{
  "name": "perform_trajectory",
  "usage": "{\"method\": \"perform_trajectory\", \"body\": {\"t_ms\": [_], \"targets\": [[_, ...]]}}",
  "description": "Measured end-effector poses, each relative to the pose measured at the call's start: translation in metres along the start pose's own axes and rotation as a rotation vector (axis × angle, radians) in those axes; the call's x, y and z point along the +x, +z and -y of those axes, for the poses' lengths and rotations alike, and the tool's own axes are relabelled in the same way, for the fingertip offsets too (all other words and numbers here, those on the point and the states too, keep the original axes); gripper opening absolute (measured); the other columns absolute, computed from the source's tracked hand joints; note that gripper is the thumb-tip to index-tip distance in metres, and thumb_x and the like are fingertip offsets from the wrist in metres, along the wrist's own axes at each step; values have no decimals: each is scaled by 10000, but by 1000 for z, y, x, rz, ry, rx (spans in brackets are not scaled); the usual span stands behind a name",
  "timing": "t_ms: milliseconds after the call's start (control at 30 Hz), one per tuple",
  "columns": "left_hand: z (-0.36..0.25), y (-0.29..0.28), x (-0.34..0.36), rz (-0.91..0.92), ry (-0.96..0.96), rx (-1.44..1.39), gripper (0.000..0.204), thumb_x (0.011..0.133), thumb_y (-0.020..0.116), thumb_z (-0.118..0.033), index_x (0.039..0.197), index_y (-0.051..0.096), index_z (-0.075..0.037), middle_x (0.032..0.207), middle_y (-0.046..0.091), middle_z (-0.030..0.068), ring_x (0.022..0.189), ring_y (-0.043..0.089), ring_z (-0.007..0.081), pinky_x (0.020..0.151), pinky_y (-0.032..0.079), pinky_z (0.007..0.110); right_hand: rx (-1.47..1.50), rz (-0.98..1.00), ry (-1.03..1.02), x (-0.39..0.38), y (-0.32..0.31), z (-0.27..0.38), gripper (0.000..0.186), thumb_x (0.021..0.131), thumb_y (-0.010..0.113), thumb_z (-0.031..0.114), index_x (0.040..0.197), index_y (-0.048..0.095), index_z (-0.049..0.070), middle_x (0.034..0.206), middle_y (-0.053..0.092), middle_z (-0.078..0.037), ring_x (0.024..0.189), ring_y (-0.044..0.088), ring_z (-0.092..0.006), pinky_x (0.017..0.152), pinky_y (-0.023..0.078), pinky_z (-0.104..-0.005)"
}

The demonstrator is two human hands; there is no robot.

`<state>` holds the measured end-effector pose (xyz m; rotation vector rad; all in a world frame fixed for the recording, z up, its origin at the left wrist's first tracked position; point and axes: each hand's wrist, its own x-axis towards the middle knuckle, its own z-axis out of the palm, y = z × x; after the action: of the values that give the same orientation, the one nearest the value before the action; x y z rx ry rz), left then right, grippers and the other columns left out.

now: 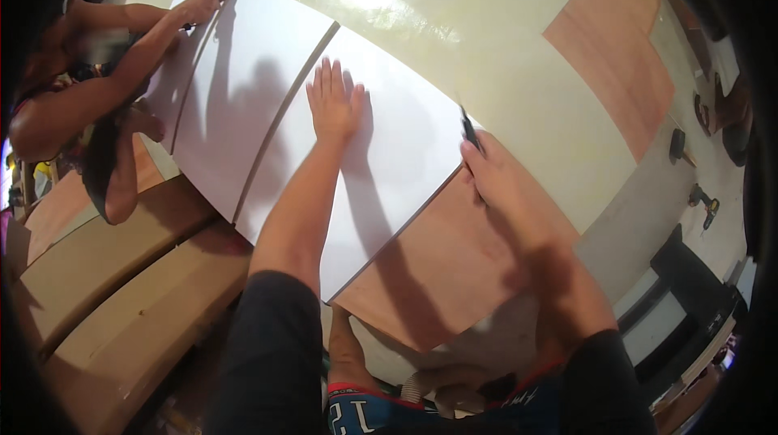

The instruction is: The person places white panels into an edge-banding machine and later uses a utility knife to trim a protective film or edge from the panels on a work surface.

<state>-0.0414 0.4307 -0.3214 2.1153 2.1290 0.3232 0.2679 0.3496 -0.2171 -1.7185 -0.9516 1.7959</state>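
Observation:
My left hand [332,111] lies flat on a white sheet [405,111], fingers apart and pointing away from me, beside a narrow grey-brown strip [284,107] crossing the white surface. At the sheet's right corner, my right hand [486,167] grips a dark, slim cutter-like tool [470,131], tilted with its tip pointing up. A reddish plywood piece [421,265] lies below that hand along the sheet's edge.
A co-worker's hands [207,1] hold a dark tool at the upper left of the white surface. A glossy pale board [486,21] extends behind, with more plywood [616,46]. Cardboard-brown pieces [130,289] sit lower left; a cordless drill [705,208] stands out at right.

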Motion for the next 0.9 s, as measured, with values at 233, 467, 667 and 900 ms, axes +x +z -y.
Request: {"method": "perform_trajectory", "body": {"t_ms": [233, 467, 667, 900], "targets": [[-12, 21, 25, 97, -75, 57, 753, 1002, 465, -486, 1615, 263, -98, 1692, 223, 111, 1575, 137, 300, 1268, 49, 512, -577, 58, -211, 145, 49, 73, 409, 1056, 449, 352, 1117, 617, -16, 979, 706, -210, 930, 679, -378, 832, 529, -446], [-8, 16, 23, 148, -82, 47, 775, 1002, 467, -516, 1626, 242, -115, 1697, 212, 108, 1575, 129, 326, 1261, 40, 529, -859, 155, -207, 206, 86, 110, 394, 1082, 378, 329, 1039, 619, 20, 946, 701, -205, 915, 667, -389, 833, 523, -496], [-9, 15, 28, 181, -86, 42, 786, 993, 494, -493, 1622, 234, -100, 1699, 195, 116, 1577, 118, 320, 1264, 27, 519, -859, 180, -205, 223, 98, 114, 404, 1086, 373, 330, 1052, 632, 21, 956, 708, -197, 907, 676, -377, 826, 534, -493], [-8, 14, 28, 205, -84, 65, 799, 990, 499, -481, 1624, 206, -91, 1703, 171, 120, 1580, 99, 317, 1267, 18, 513, -857, 191, -239, 230, 102, 117, 403, 1084, 380, 324, 1039, 640, 19, 977, 712, -202, 920, 678, -386, 830, 535, -490]]}}
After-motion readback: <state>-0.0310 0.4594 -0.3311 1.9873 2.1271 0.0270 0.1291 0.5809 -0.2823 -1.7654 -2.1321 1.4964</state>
